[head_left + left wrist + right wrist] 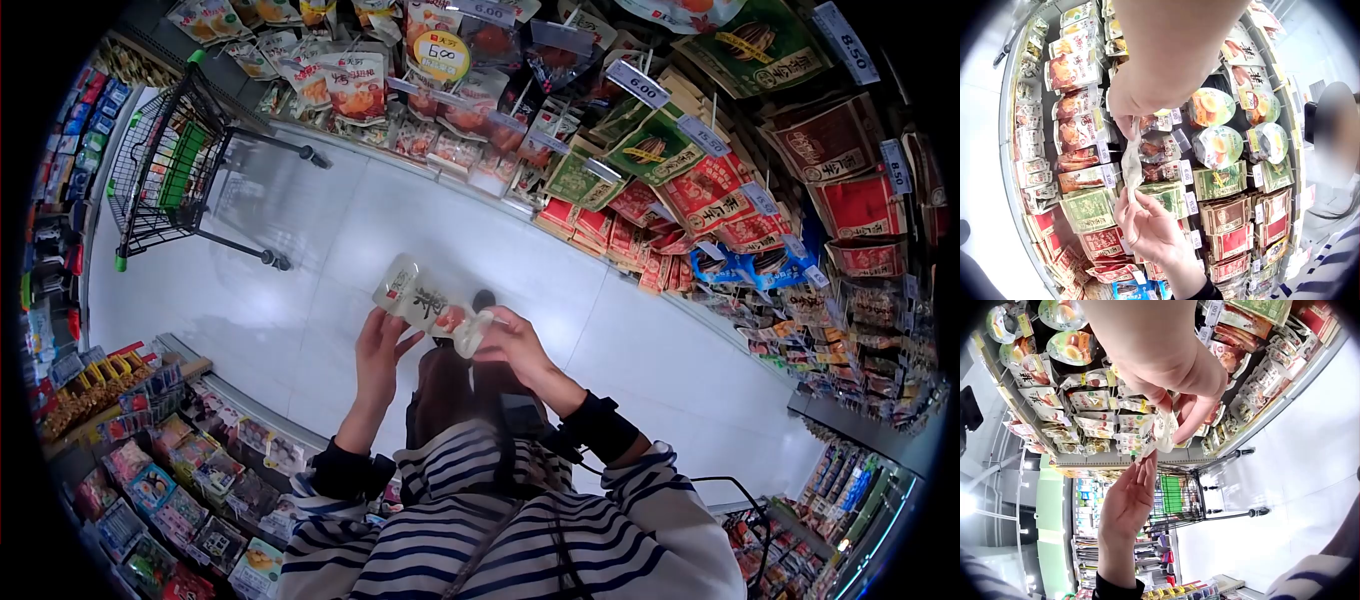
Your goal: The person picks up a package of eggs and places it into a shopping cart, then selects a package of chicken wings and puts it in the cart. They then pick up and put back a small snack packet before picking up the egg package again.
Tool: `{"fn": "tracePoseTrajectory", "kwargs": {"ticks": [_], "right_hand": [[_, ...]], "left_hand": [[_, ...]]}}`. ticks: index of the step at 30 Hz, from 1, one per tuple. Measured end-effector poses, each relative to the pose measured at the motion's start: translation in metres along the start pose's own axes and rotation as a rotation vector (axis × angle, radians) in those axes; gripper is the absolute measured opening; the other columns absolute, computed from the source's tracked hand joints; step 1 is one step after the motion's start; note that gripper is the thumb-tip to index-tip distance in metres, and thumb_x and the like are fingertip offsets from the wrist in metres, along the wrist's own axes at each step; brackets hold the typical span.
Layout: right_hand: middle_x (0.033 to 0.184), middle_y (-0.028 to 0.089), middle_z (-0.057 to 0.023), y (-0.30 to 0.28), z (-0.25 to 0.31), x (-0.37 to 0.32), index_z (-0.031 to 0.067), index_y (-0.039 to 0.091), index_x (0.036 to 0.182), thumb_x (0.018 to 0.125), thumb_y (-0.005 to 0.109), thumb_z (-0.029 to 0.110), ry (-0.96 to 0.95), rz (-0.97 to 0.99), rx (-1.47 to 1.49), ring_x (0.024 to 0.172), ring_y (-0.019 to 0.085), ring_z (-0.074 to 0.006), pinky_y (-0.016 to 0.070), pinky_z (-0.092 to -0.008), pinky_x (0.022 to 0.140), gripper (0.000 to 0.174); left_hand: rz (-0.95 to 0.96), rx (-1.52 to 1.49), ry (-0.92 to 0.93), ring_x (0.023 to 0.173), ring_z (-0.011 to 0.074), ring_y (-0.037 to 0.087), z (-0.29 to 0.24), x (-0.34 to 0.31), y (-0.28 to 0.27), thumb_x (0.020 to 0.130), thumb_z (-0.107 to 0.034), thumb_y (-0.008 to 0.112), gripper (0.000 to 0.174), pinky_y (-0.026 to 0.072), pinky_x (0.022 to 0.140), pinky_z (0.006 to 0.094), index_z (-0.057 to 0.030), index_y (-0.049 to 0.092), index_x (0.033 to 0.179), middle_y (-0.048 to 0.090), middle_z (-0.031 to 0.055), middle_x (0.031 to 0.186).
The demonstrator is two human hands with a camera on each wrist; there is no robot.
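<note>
Held in front of the body is a pale printed snack pouch [428, 303] with red and black markings. The left hand [378, 362] supports its left lower edge with the fingers, and the right hand [517, 347] pinches its right end. Seen edge-on in the left wrist view, the pouch [1132, 164] hangs between the left hand [1163, 81] above and the right hand [1152, 231] below. The right wrist view shows the right hand [1163, 359] gripping the crumpled pouch [1163, 430], while the left hand [1127, 503] touches its lower end with fingers nearly straight.
Hanging racks of packaged snacks [690, 200] with price tags run along the far side and right. A black wire cart [160, 190] with green parts stands on the floor [340, 230] at left. Low shelves of packets [180, 480] are at lower left.
</note>
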State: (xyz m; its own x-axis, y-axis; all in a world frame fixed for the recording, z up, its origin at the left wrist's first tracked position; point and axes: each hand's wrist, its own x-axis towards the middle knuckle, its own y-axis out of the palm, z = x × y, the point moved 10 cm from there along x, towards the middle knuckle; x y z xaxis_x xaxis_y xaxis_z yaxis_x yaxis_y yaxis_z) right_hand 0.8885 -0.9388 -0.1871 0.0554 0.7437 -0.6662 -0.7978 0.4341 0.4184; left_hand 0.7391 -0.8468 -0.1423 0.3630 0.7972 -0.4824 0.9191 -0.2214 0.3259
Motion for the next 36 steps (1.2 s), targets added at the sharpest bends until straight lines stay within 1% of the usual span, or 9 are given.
{"fn": "tracePoseTrajectory", "kwargs": {"ticks": [7,12,14,16,19,24,28,31,36], "right_hand": [[0.086,0.055,-0.0076,-0.009,-0.018,0.003,0.0038,0.047,0.101,0.082,0.050,0.012,0.039,-0.069,0.049,0.075,0.058,-0.0166,0.0512,-0.0318,0.066,0.021],[0.089,0.058,-0.0103,-0.034,-0.030,0.021,0.0042,0.046,0.105,0.081,0.049,0.010,0.052,-0.127,0.088,0.076,0.060,-0.0193,0.0499,-0.0341,0.068,0.024],[0.087,0.058,-0.0100,-0.054,-0.030,0.036,0.0047,0.047,0.101,0.081,0.050,0.009,0.055,-0.178,0.099,0.074,0.060,-0.0190,0.0501,-0.0338,0.067,0.021],[0.085,0.058,-0.0095,-0.085,-0.035,0.058,0.0065,0.048,0.094,0.079,0.052,0.009,0.049,-0.248,0.108,0.071,0.060,-0.0193,0.0506,-0.0333,0.064,0.015],[0.084,0.057,-0.0094,-0.142,-0.046,0.095,0.0081,0.047,0.091,0.077,0.054,0.008,0.065,-0.426,0.095,0.070,0.059,-0.0199,0.0508,-0.0338,0.062,0.015],[0.082,0.055,-0.0103,-0.238,-0.064,0.178,0.0136,0.038,0.096,0.072,0.056,0.003,-0.001,-0.587,0.134,0.066,0.057,-0.0225,0.0500,-0.0364,0.057,0.032],[0.078,0.054,-0.0103,-0.297,-0.061,0.236,0.0164,0.036,0.094,0.071,0.057,0.001,-0.109,-0.695,0.109,0.061,0.056,-0.0233,0.0486,-0.0361,0.054,0.034],[0.076,0.054,-0.0114,-0.336,-0.062,0.278,0.0152,0.036,0.094,0.071,0.056,0.002,-0.127,-0.816,0.068,0.059,0.055,-0.0233,0.0479,-0.0362,0.051,0.033],[0.080,0.052,-0.0125,-0.387,-0.058,0.347,0.0132,0.035,0.093,0.073,0.055,0.004,-0.248,-0.884,0.008,0.060,0.056,-0.0238,0.0494,-0.0385,0.050,0.029]], "left_hand": [[0.022,0.033,-0.034,0.098,0.0153,0.050,0.018,0.012,-0.007,0.086,-0.009,0.042,0.031,0.0457,0.081,0.0314,0.0007,0.040,0.115,0.051,0.0079,0.106],[0.036,0.113,-0.034,0.107,0.0171,0.045,0.014,0.016,0.001,0.086,-0.011,0.042,0.034,0.0411,0.085,0.0323,-0.0036,0.038,0.119,0.047,0.0089,0.116],[0.032,0.142,-0.045,0.110,0.0179,0.043,0.015,0.020,0.004,0.086,-0.011,0.042,0.035,0.0400,0.086,0.0320,-0.0041,0.037,0.120,0.044,0.0095,0.120],[0.031,0.153,-0.066,0.112,0.0184,0.042,0.021,0.025,0.004,0.086,-0.011,0.042,0.036,0.0392,0.086,0.0317,-0.0045,0.036,0.121,0.043,0.0098,0.122],[0.028,0.146,-0.084,0.111,0.0184,0.043,0.032,0.037,0.008,0.086,-0.011,0.041,0.035,0.0396,0.085,0.0314,-0.0045,0.036,0.121,0.043,0.0096,0.121],[0.012,0.138,-0.124,0.107,0.0166,0.046,0.058,0.079,0.020,0.085,-0.009,0.043,0.033,0.0401,0.085,0.0308,-0.0042,0.039,0.118,0.047,0.0092,0.117],[0.066,0.120,-0.143,0.104,0.0177,0.047,0.082,0.125,0.033,0.085,-0.009,0.042,0.032,0.0407,0.083,0.0307,-0.0047,0.040,0.117,0.049,0.0083,0.114],[0.093,0.127,-0.122,0.103,0.0180,0.048,0.093,0.160,0.031,0.086,-0.010,0.041,0.031,0.0408,0.083,0.0306,-0.0052,0.040,0.117,0.050,0.0074,0.112],[0.070,0.177,-0.119,0.101,0.0180,0.050,0.133,0.215,0.006,0.086,-0.014,0.042,0.032,0.0407,0.082,0.0307,-0.0053,0.040,0.116,0.052,0.0068,0.109]]}}
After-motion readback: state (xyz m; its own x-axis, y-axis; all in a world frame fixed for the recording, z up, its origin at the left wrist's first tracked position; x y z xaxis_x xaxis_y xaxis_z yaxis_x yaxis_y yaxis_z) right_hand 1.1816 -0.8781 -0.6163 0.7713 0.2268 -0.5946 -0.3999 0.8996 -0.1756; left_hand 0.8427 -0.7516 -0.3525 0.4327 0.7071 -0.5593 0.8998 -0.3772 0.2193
